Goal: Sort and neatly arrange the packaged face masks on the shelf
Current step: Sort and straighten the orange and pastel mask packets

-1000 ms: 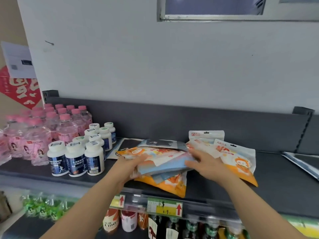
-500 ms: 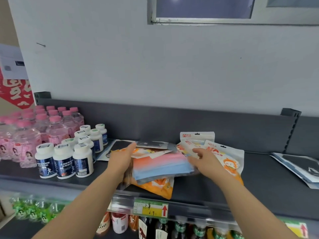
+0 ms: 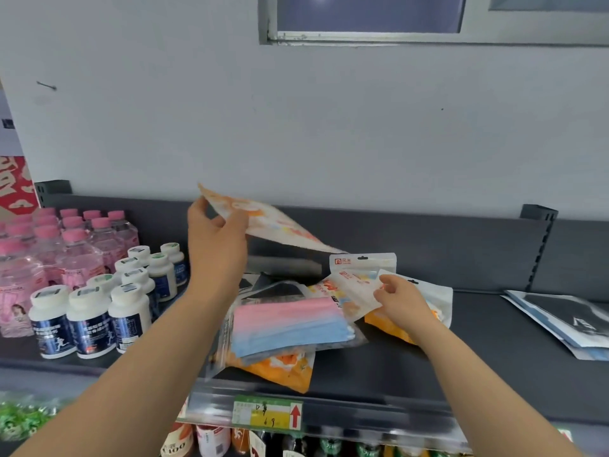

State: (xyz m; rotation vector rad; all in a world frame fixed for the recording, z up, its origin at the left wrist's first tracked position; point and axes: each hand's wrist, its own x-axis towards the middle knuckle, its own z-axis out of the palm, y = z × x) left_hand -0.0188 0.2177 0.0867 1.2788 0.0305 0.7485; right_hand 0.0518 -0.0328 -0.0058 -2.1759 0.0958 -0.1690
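A loose pile of packaged face masks lies on the dark shelf (image 3: 379, 367). My left hand (image 3: 216, 237) holds an orange-and-white mask packet (image 3: 273, 224) lifted above the pile. On top of the pile lies a clear packet of pink and blue masks (image 3: 290, 324), over an orange packet (image 3: 283, 369). My right hand (image 3: 403, 300) pinches the edge of a white packet (image 3: 354, 291) at the pile's right side. Behind it a white packet with a hang tab (image 3: 362, 262) leans on the back panel. Dark packets are partly hidden under the pile.
White supplement bottles (image 3: 90, 319) and pink-capped water bottles (image 3: 49, 249) fill the shelf's left part. Flat grey-and-blue packets (image 3: 560, 319) lie at the far right. A price tag strip (image 3: 268, 415) runs along the shelf's front edge, with bottles on the shelf below.
My left hand has raised the orange-and-white packet off the pile, uncovering the pink and blue packet. My right hand has shifted right onto the white packet.
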